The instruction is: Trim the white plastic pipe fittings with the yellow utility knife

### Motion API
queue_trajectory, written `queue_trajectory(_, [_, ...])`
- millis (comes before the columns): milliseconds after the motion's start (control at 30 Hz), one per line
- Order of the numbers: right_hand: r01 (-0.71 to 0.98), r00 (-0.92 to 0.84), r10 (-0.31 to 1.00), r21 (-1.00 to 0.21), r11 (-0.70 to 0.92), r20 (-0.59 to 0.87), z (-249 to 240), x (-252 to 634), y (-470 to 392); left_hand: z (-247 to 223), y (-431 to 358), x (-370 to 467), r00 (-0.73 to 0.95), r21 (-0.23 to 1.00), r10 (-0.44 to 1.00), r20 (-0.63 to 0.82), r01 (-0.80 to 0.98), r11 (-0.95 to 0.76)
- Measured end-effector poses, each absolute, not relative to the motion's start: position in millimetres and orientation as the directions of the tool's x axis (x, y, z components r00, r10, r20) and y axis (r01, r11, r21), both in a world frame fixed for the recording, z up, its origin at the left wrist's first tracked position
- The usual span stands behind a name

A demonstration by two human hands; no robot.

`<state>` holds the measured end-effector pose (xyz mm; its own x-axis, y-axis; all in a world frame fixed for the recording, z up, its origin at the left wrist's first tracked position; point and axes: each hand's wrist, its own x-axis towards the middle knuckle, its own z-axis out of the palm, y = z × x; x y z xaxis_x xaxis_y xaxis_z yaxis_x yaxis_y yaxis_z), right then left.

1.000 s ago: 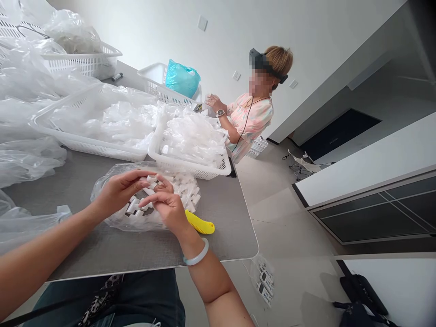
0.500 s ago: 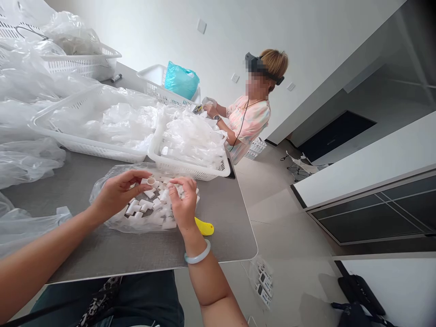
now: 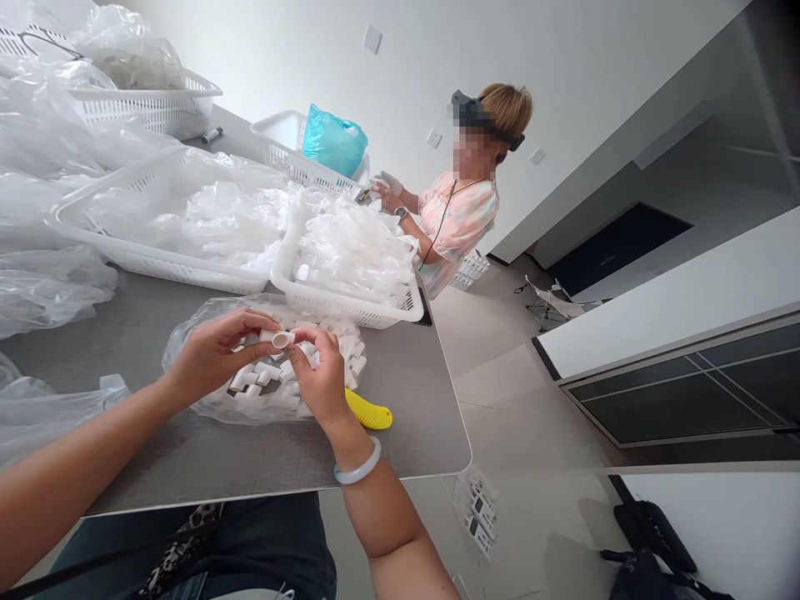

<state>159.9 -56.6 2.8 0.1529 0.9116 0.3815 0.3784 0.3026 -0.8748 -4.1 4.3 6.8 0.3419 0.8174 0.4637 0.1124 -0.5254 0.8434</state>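
Note:
Between my two hands is a white plastic pipe fitting (image 3: 281, 340), its round opening facing me. My left hand (image 3: 218, 346) pinches its left side with thumb and fingers. From the right, the thumb and fingertips of my right hand (image 3: 318, 371) close on its other side. Below and around them, a clear plastic bag (image 3: 187, 333) lies spread on the grey table, with many loose white pipe fittings (image 3: 250, 379) on it, some elbow- or tee-shaped. A yellow handle (image 3: 370, 412) lies beside my right wrist, its other end hidden behind the hand.
White baskets full of clear bags (image 3: 231, 217) stand beyond my hands. Another basket holds a turquoise bag (image 3: 334, 142). More clear bags (image 3: 50, 283) crowd the left. Across the table a person (image 3: 462, 200) wearing a headset works with their hands. The table's right edge (image 3: 455, 392) is close.
My right hand has moved left and now grips the fitting that my left hand holds. The fitting is turned slightly. The co-worker's hands have shifted a little.

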Motion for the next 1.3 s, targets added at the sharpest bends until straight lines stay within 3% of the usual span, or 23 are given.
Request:
queue_trajectory(167, [0.290,0.160,0.944,-0.928,0.235,0.289,1,156,-57,7,3,-4,0.338,0.909,0.863,0.375,0.047,-0.414])
queue_trajectory(267, [0.342,0.122,0.954,-0.914,0.219,0.274,1,156,-57,5,6,-6,0.361,0.939,0.885,0.294,0.061,-0.337])
queue_trajectory(367, [0.504,0.117,0.909,-0.813,0.292,0.399,5,160,-59,6,8,-7,0.357,0.923,0.888,0.290,0.139,-0.358])
queue_trajectory(467, [0.632,-0.003,0.816,-0.632,0.449,0.577,8,163,-60,10,8,-8,0.384,0.924,0.883,0.271,0.152,-0.350])
queue_trajectory(600, [0.695,-0.185,0.830,-0.528,0.489,0.526,6,161,-59,14,5,-6,0.441,0.944,0.868,0.228,0.117,-0.308])
queue_trajectory(700, [0.669,-0.128,0.897,-0.631,0.393,0.423,4,156,-59,13,5,-5,0.416,0.901,0.857,0.303,0.167,-0.399])
queue_trajectory(833, [0.329,0.034,0.933,-0.886,0.328,0.358,6,151,-60,9,8,-4,0.368,0.812,0.818,0.443,0.222,-0.540])
queue_trajectory(933, [0.164,0.234,0.931,-0.955,0.246,0.279,11,157,-60,7,9,-4,0.362,0.781,0.794,0.488,0.225,-0.582])
queue_trajectory(1033, [0.319,0.300,0.911,-0.930,0.183,0.283,20,173,-58,4,11,-5,0.318,0.808,0.828,0.462,0.234,-0.541])
queue_trajectory(1100, [0.558,0.175,0.945,-0.819,0.135,0.276,27,188,-59,1,14,-5,0.303,0.857,0.864,0.403,0.208,-0.472])
queue_trajectory(1200, [0.825,-0.039,0.999,-0.563,0.051,0.033,32,209,-64,-4,17,-6,0.297,0.891,0.884,0.360,0.171,-0.420])
queue_trajectory(1300, [0.881,-0.096,0.988,-0.472,0.027,-0.123,26,221,-73,-5,19,-6,0.271,0.879,0.885,0.379,0.194,-0.436])
